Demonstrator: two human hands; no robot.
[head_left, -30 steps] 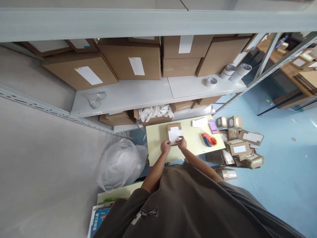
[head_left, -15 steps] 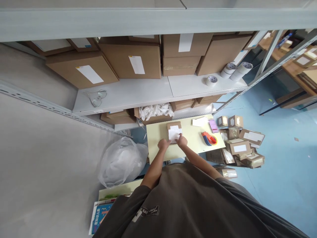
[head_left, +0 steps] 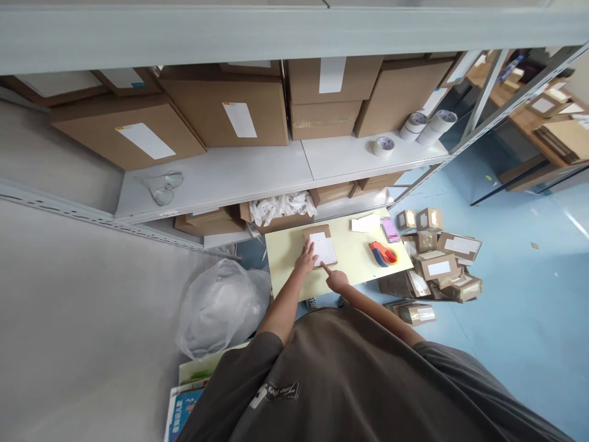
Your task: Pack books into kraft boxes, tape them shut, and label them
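A small cardboard box (head_left: 316, 231) lies on the pale yellow tabletop (head_left: 288, 245), a white label (head_left: 326, 248) covering much of its upper face. My left hand (head_left: 305, 258) rests with fingers spread along the left side of the label and box. At the near edge, my right hand (head_left: 337, 280) points its index finger at the label's lower border, seemingly touching it; its other fingers look curled. Neither hand grasps anything. To the right on the same table sits an orange and blue tape dispenser (head_left: 381, 253), with white paper (head_left: 365, 223) behind it.
A grey shelf (head_left: 257, 175) ahead carries large cartons (head_left: 230, 116), tape rolls (head_left: 383, 147) and glasses (head_left: 164, 189). Below stands a box of white crumpled strips (head_left: 280, 209). A plastic bag (head_left: 223, 310) is at left; several parcels (head_left: 439, 268) pile up on the floor at right.
My left hand has moved from the box's near edge up onto the label and spread out. My right hand has drawn back toward me, its index finger now extended. The label lies flatter.
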